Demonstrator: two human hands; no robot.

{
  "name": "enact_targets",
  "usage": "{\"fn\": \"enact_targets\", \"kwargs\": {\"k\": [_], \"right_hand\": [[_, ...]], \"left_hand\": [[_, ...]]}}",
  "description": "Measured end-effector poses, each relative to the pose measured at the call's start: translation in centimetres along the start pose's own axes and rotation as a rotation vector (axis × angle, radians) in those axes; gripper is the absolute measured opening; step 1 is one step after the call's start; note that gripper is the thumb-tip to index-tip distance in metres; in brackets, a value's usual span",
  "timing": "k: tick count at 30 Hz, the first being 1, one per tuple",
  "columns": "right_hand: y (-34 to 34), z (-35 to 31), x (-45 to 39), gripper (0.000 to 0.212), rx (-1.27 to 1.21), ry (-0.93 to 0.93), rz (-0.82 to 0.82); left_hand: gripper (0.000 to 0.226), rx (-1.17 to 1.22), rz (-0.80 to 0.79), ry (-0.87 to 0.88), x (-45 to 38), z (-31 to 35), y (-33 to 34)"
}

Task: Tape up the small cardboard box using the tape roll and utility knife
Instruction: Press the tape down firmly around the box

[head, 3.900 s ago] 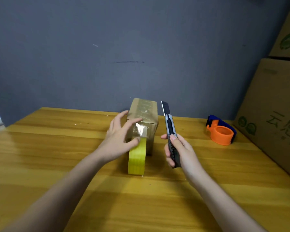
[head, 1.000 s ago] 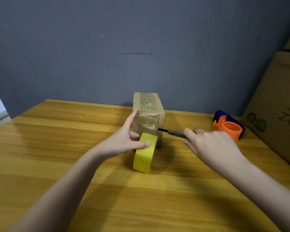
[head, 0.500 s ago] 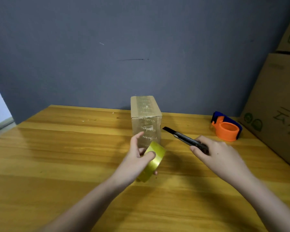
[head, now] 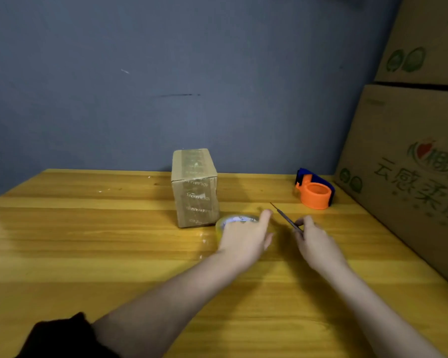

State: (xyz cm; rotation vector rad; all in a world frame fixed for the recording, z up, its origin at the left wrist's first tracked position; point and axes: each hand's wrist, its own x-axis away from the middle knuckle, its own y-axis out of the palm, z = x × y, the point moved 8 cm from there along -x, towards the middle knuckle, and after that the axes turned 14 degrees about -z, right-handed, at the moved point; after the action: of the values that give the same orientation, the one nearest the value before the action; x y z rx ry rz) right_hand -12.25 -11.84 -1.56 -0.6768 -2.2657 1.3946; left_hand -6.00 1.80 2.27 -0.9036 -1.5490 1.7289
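The small cardboard box (head: 195, 188) stands upright on the wooden table (head: 88, 241), with shiny tape running over its top and down its front. The yellow tape roll (head: 233, 220) lies flat just right of the box's base. My left hand (head: 245, 239) rests on top of the roll, fingers spread over it. My right hand (head: 317, 248) is to the right and grips the utility knife (head: 285, 217), whose thin blade points up and to the left, away from the box.
An orange and blue tape dispenser (head: 314, 189) sits at the back right of the table. Large printed cardboard cartons (head: 411, 164) are stacked along the right edge. A grey-blue wall (head: 166, 86) stands behind the table.
The tape roll went from upright against the box to flat on the table to its right, with my left hand on it. My right hand drew the knife back from the box.
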Motion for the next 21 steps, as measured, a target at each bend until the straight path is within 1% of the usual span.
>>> {"fn": "enact_targets", "kwargs": {"k": [3, 5, 8, 10, 12, 15, 18, 21], "right_hand": [[0.0, 0.2, 0.0, 0.028, 0.181, 0.012, 0.046], [0.0, 0.4, 0.1, 0.029, 0.291, 0.024, 0.079], [-0.2, 0.8, -0.1, 0.031, 0.382, 0.032, 0.132], [-0.3, 1.3, -0.3, 0.031, 0.39, 0.039, 0.153], [-0.2, 1.4, -0.6, 0.031, 0.401, 0.048, 0.161], [-0.1, 1.5, -0.8, 0.032, 0.384, 0.053, 0.168], [0.0, 1.8, -0.8, 0.033, 0.372, 0.074, 0.169], [0.0, 1.9, -0.6, 0.033, 0.345, 0.09, 0.179]], "left_hand": [[0.046, -0.155, -0.035, 0.004, -2.0, 1.6, 1.8], [0.046, -0.208, -0.012, -0.029, -3.1, 1.8, 2.7], [0.036, -0.171, 0.007, -0.076, -4.4, 2.1, 3.2], [0.026, -0.104, -0.002, -0.101, -5.0, 2.4, 3.6], [0.022, -0.051, -0.019, -0.12, -5.4, 2.7, 4.0], [0.031, -0.041, 0.004, -0.102, -5.6, 3.1, 4.0], [0.047, 0.006, -0.061, -0.045, -5.7, 3.5, 4.0], [0.049, 0.03, -0.069, -0.028, -5.5, 3.2, 3.8]]}}
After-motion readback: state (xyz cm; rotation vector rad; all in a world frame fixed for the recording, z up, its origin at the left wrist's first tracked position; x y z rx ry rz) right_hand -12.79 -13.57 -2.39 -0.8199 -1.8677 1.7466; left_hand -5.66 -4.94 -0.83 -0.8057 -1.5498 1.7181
